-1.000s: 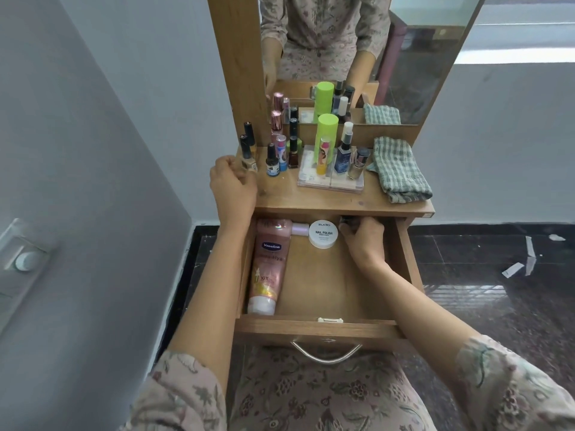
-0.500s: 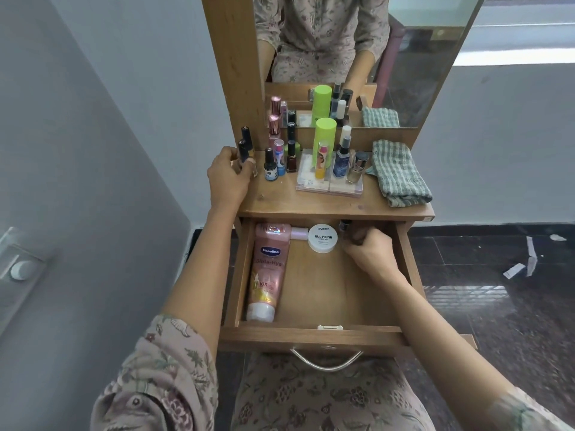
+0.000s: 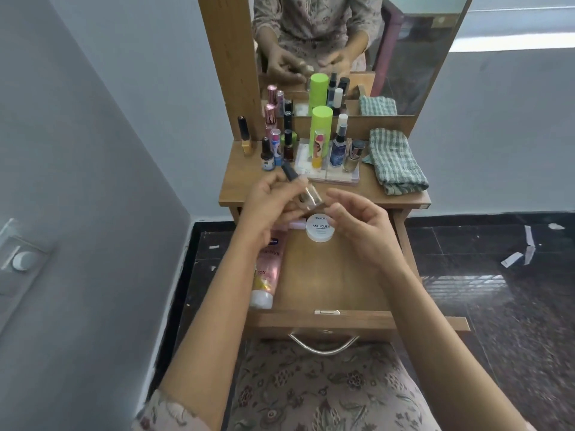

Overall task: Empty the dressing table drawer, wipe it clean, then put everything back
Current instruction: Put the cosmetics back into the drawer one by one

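The wooden drawer (image 3: 323,320) of the dressing table stands pulled out. A pink lotion tube (image 3: 267,272) lies along its left side and a white nail polish remover jar (image 3: 320,228) sits at its back. Above the drawer's back, my left hand (image 3: 270,209) grips a small clear nail polish bottle (image 3: 309,195) with a black cap, tilted to the left. My right hand (image 3: 364,231) hovers just right of the bottle with loosely curled fingers and holds nothing I can see.
The tabletop (image 3: 236,188) carries several small bottles (image 3: 273,150), a tall green bottle (image 3: 320,132) on a clear tray, and a folded green checked cloth (image 3: 395,160) at the right. A mirror rises behind. Grey wall stands close on the left, dark floor on the right.
My right hand rose out of the drawer's back right corner. My left hand left the tabletop's left edge and came to the middle, where it now holds the nail polish bottle.
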A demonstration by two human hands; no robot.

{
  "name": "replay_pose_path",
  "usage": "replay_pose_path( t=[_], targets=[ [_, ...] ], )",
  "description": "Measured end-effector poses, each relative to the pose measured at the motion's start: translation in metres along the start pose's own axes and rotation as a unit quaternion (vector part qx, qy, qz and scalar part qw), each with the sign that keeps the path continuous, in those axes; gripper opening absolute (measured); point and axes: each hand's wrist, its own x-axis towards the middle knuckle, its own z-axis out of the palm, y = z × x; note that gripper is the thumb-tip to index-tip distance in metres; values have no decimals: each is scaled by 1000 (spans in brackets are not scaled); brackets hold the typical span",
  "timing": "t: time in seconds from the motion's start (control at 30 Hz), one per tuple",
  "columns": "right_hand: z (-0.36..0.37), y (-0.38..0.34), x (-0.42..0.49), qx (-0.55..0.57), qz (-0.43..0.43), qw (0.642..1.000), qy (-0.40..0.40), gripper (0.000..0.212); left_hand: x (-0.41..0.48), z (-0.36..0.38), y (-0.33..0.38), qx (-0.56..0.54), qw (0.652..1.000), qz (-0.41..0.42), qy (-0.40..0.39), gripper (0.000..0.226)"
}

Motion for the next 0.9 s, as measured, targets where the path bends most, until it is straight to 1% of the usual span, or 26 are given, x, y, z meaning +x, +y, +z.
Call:
replay_pose_path(
  t=[0.07, 0.1, 0.17, 0.27, 0.37, 0.47, 0.53, 0.63, 0.77, 0.83, 0.9],
  targets=[
    [-8, -4, 1, 22, 17, 999, -45, 36, -7, 14, -11, -6, 999, -28, -20, 17],
    [-13, -4, 1, 13, 25, 997, -67, 35, -9, 19, -16, -13, 999, -41, -23, 18],
    [-24, -3, -1, -33, 39, 996, -77, 30, -10, 28, -28, -26, 997, -62, -30, 15],
    [-37, 4, -4, -122, 50, 990, -50, 25, -9, 39, -44, 8, 998, -60, -37, 10],
    [-45, 18, -3, -207, 77, 975, -20, 24, -7, 47, -60, 47, 997, -46, -38, 5],
    [-51, 42, 1, -278, 146, 950, -9, 39, -3, 52, -74, 83, 996, -36, -26, 6],
    [-54, 51, 7, -319, 181, 930, 32, 46, 1, 54, -81, 113, 993, -27, -13, 5],
    [-54, 52, 23, -343, 198, 913, 99, 49, 7, 52, -86, 166, 986, 3, 19, 5],
    [-46, 53, 42, -386, 201, 892, 122, 41, 7, 50, -86, 194, 980, 23, 47, 9],
    [-42, 57, 49, -383, 184, 893, 147, 34, 6, 46, -84, 217, 974, 37, 61, 5],
    [-38, 61, 55, -370, 169, 896, 176, 29, 5, 40, -81, 249, 964, 57, 77, 11]
  ],
)
